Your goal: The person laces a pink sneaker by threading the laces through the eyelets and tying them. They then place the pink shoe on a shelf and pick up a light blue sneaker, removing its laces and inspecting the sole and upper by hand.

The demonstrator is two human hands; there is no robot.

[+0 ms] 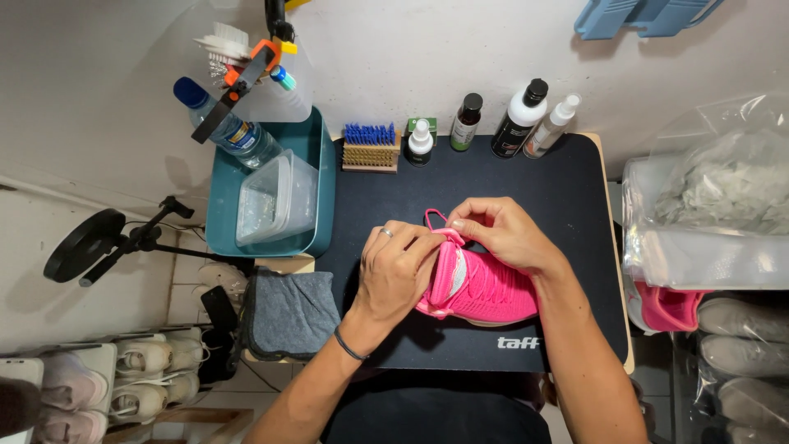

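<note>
The pink shoe [481, 288] lies on its side in the middle of the dark mat [567, 197]. The left hand [394, 271] is curled closed over the shoe's collar, and the right hand [505, 234] pinches the heel end just beside the pink pull loop [436, 219]. As I judge it, the risk lies in that pinch: a hard tug could stretch or tear the loop, or the shoe could slip out and slide across the mat toward the bottles at its far edge.

Left of the mat sits a teal tub [325, 189]. It holds a clear plastic box [275, 201] that looks to have a little water or residue in it, though I cannot tell which, and a water bottle [230, 127] with a blue cap leaning on its rim. Along the mat's far edge stand a blue-bristled brush [370, 146], a small spray bottle [420, 141], a dark bottle [466, 122], a white bottle with a black cap [519, 119] and a white spray bottle [552, 125]; their fill levels are hidden. Right of the mat, a clear bin [699, 255] holds bagged grey material.
</note>
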